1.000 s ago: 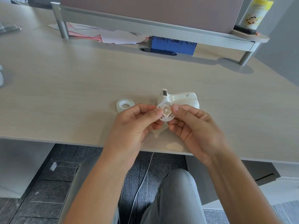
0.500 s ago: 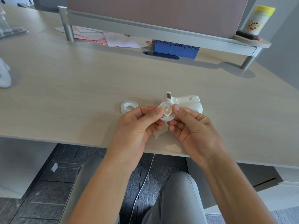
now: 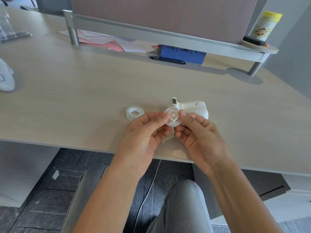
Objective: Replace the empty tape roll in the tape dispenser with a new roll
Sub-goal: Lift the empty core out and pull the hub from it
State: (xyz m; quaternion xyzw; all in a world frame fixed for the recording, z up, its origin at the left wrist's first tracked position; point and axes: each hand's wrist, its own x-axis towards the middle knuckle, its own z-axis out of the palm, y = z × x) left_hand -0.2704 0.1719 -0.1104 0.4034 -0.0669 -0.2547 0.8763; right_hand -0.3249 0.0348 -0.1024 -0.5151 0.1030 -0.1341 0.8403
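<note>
Both hands hold a small white round spool (image 3: 173,118) with a square hub, raised just above the desk. My left hand (image 3: 144,137) pinches its left rim with thumb and fingers. On the spool's right rim sit the thumb and fingers of my right hand (image 3: 200,137). Right behind the spool, the white tape dispenser (image 3: 193,107) lies on the desk (image 3: 84,98), partly hidden by my right fingers. A clear tape roll (image 3: 134,112) lies flat on the desk to the left of my left hand, apart from it.
At the back, a raised shelf on metal legs (image 3: 74,29) holds a yellow container (image 3: 264,26). Under it lie pink and white papers (image 3: 109,42) and a blue box (image 3: 182,53). A white object (image 3: 5,76) sits at the far left. My grey-trousered knee (image 3: 181,207) is below the desk edge.
The camera view has shifted slightly; both hands keep the same pinch on the spool, which has barely moved. The dispenser and tape roll stay where they were.
</note>
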